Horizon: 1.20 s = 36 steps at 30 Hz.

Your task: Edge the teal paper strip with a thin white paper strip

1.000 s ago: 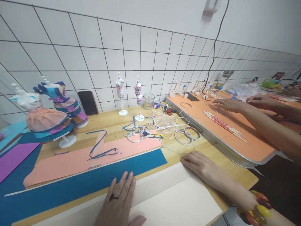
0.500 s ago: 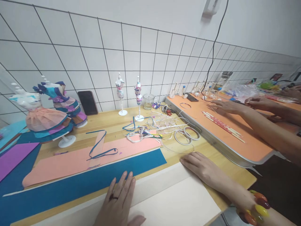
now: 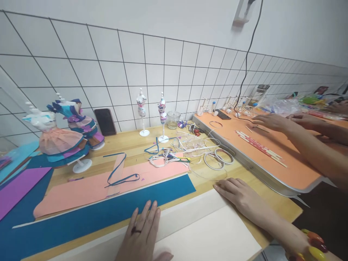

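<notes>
A cream sheet (image 3: 206,235) of paper or thin felt lies at the near edge of the wooden table, with a folded-looking band (image 3: 187,214) along its far side. My left hand (image 3: 143,232) rests flat on that band, fingers stretched out and a dark ring on one of them. At the sheet's far right corner lies my right hand (image 3: 240,195), palm down, its fingers extended and slightly bent; a bead bracelet (image 3: 312,246) circles that wrist. Just beyond the sheet are a blue strip (image 3: 103,221) and a pink strip (image 3: 73,195).
Dressed mini mannequins (image 3: 62,141) and a phone (image 3: 105,122) stand at left. Two small mannequins (image 3: 162,112), a glass jar (image 3: 173,119), tangled ribbon scraps (image 3: 168,156) and hoops (image 3: 214,160) occupy the back. At right, a co-worker's hands (image 3: 274,122) work over an orange table (image 3: 296,174).
The whole view has shifted slightly, so things appear lower and further right. Both my hands stay on the cream sheet. The co-worker's near hand has moved a little, showing a thin stick beneath it.
</notes>
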Each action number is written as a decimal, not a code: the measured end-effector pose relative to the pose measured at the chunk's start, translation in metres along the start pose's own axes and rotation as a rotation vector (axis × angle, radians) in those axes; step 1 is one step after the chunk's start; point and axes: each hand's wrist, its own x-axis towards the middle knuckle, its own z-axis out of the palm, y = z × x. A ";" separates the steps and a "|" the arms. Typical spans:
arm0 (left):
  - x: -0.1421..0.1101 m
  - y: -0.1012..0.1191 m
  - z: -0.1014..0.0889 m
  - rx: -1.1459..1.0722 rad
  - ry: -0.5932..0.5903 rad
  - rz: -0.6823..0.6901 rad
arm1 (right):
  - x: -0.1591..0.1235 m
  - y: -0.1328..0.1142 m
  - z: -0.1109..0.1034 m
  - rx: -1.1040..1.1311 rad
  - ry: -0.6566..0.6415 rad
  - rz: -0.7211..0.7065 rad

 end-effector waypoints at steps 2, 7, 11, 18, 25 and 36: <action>-0.001 0.001 0.001 0.002 -0.001 -0.015 | -0.001 -0.001 0.001 -0.011 0.036 0.001; -0.002 0.005 -0.001 -0.002 -0.008 -0.057 | -0.006 -0.002 0.002 -0.066 0.051 0.064; -0.002 0.007 -0.004 -0.012 -0.008 -0.076 | 0.000 -0.023 -0.003 -0.048 0.156 0.221; -0.003 0.007 -0.003 -0.054 -0.010 -0.094 | 0.051 -0.128 -0.011 0.216 0.142 -0.081; -0.001 0.007 -0.004 -0.038 -0.015 -0.082 | 0.063 -0.148 -0.007 0.242 -0.022 -0.167; 0.000 0.007 -0.002 -0.047 -0.017 -0.094 | 0.032 -0.121 0.007 0.048 0.035 0.065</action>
